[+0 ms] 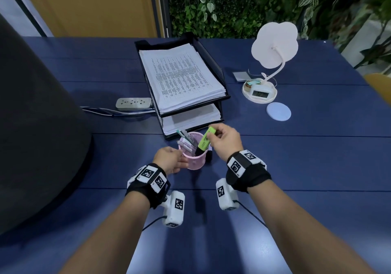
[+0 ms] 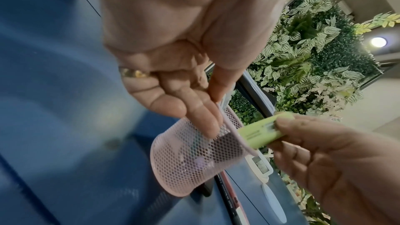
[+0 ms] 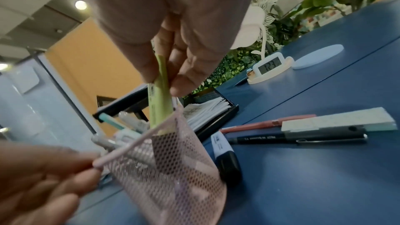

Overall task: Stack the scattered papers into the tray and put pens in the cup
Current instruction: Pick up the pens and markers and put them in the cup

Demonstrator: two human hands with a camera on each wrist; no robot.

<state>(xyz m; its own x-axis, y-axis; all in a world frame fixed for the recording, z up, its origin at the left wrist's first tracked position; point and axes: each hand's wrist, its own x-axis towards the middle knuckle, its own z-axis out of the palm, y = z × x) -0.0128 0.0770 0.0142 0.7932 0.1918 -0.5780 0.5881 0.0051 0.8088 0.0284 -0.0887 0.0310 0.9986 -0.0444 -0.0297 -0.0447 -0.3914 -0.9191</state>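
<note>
A pink mesh cup (image 1: 195, 159) stands on the blue table just in front of the black paper tray (image 1: 220, 98), with several pens inside it. My left hand (image 1: 181, 157) pinches the cup's rim (image 2: 229, 126), thumb inside and fingers outside. My right hand (image 1: 212, 135) pinches the top of a green highlighter (image 1: 206, 139), whose dark tip is down inside the cup (image 3: 173, 168). The highlighter (image 3: 159, 102) leans against the rim. Printed papers (image 1: 179, 76) lie stacked on both levels of the tray.
Right of the cup lie a black marker (image 3: 225, 156), a black pen (image 3: 303, 137), a red pen (image 3: 266, 124) and a white-and-green block (image 3: 337, 122). Further back are a white lamp with a clock (image 1: 260, 92), a round coaster (image 1: 278, 111), and a power strip (image 1: 133, 103) at left.
</note>
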